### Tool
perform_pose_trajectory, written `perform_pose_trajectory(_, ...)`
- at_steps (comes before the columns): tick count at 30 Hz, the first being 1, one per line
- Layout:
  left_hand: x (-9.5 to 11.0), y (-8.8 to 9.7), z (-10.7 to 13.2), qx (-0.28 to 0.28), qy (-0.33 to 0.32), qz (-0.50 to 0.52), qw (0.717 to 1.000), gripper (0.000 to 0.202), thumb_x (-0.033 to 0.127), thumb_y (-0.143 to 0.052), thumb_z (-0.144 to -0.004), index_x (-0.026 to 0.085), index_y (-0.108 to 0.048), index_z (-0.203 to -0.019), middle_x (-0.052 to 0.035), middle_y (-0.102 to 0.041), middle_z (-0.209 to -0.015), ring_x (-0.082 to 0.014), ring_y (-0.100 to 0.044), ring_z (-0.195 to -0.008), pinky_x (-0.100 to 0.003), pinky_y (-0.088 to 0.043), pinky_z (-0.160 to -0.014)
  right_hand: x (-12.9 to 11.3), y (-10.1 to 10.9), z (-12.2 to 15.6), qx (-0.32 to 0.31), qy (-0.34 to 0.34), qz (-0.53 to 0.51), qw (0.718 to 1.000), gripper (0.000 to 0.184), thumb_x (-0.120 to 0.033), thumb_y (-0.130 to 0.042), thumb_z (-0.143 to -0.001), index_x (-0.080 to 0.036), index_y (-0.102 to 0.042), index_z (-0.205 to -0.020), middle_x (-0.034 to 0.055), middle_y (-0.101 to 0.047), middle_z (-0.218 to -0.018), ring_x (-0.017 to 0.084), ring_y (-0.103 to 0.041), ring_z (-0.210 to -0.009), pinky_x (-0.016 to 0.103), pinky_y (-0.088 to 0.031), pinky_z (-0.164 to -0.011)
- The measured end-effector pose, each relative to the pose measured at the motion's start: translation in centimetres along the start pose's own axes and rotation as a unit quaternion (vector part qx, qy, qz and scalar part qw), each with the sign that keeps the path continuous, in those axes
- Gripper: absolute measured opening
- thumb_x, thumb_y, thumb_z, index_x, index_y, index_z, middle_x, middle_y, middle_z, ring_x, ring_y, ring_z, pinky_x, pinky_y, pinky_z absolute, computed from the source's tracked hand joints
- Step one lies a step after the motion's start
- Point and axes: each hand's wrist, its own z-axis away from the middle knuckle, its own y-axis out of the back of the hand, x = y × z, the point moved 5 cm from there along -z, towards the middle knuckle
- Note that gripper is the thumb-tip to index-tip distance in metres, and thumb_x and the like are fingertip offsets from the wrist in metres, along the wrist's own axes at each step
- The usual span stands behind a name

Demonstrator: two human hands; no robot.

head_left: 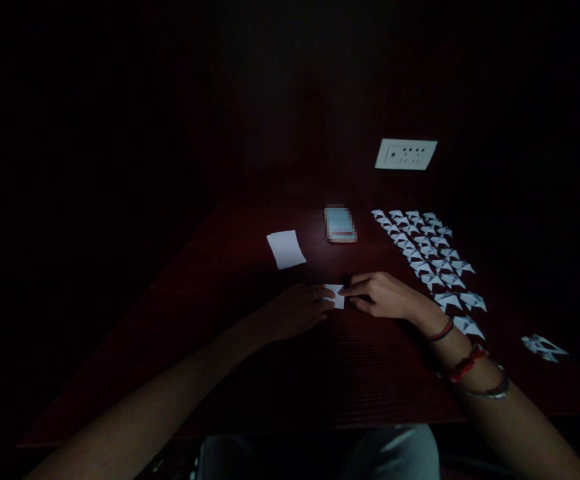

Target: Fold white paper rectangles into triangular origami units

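Observation:
A small folded piece of white paper (339, 302) lies on the dark red table in front of me. My left hand (293, 310), a ring on one finger, presses the left part of this paper down and covers some of it. From the other side, my right hand (383, 295) has curled fingers at the right edge of the paper, with a fingertip on its folded flap. The fold's exact shape is partly hidden by my fingers. Beyond my left hand lies a stack of white paper sheets (287, 249).
Several folded white paper pieces (427, 250) stand in rows on the right side of the table (210, 280). A blurred phone-like object (340, 224) lies toward the back. Scissors-like pale items (544, 348) rest at far right. A socket panel (406, 155) is on the wall.

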Motion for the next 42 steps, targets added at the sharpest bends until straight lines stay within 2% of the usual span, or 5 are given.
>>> perform_pose_trajectory(7, 0.1, 0.4, 0.1, 0.005, 0.0, -0.015, 1.0, 0.025, 0.023, -0.04, -0.085, 0.02, -0.045, -0.11, -0.0044, -0.039, -0.122, -0.0175, -0.046, -0.099, -0.032, -0.037, -0.085, -0.3, -0.4, -0.3, -0.009, 0.012, -0.021, 1.0, 0.028, -0.014, -0.046, -0.075, -0.018, -0.06, -0.099, 0.0041, -0.057, -0.086, 0.011, -0.054, -0.072, 0.023, -0.038, -0.065)
perform_pose_trajectory(20, 0.1, -0.1, -0.3, -0.006, -0.002, -0.036, 0.999, 0.023, 0.026, -0.037, -0.087, 0.02, -0.046, -0.107, -0.0031, -0.048, -0.113, -0.0162, -0.044, -0.104, -0.03, -0.034, -0.086, -0.4, -0.2, -0.3, -0.03, 0.012, 0.006, 0.999, 0.021, -0.012, -0.043, -0.074, -0.016, -0.063, -0.079, 0.0025, -0.058, -0.077, 0.01, -0.051, -0.064, 0.023, -0.034, -0.059)
perform_pose_trajectory(26, 0.0, -0.2, -0.2, 0.003, -0.005, -0.037, 0.999, 0.024, 0.025, -0.037, -0.087, 0.02, -0.045, -0.109, -0.0026, -0.045, -0.118, -0.017, -0.041, -0.108, -0.032, -0.034, -0.088, -0.2, -0.1, 0.1, -0.041, 0.019, 0.008, 0.999, 0.021, -0.012, -0.044, -0.074, -0.017, -0.063, -0.081, 0.002, -0.058, -0.077, 0.01, -0.051, -0.066, 0.022, -0.034, -0.059)
perform_pose_trajectory(34, -0.4, -0.8, -0.1, 0.019, -0.038, -0.026, 0.999, 0.025, 0.023, -0.037, -0.087, 0.018, -0.044, -0.111, -0.0043, -0.05, -0.113, -0.0181, -0.036, -0.114, -0.034, -0.034, -0.089, 0.5, 0.0, -0.1, 0.025, -0.01, -0.006, 1.0, 0.021, -0.013, -0.045, -0.075, -0.017, -0.064, -0.085, 0.0037, -0.058, -0.08, 0.011, -0.053, -0.069, 0.023, -0.037, -0.062)
perform_pose_trajectory(42, -0.3, -0.2, -0.1, 0.022, -0.057, -0.009, 0.998, 0.028, 0.021, -0.038, -0.086, 0.019, -0.043, -0.113, -0.0039, -0.051, -0.112, -0.0179, -0.037, -0.112, -0.033, -0.034, -0.088, -0.9, -0.7, -0.4, -0.022, 0.051, -0.078, 0.995, 0.021, -0.011, -0.046, -0.075, -0.015, -0.065, -0.084, 0.0046, -0.061, -0.084, 0.011, -0.055, -0.074, 0.023, -0.039, -0.068)
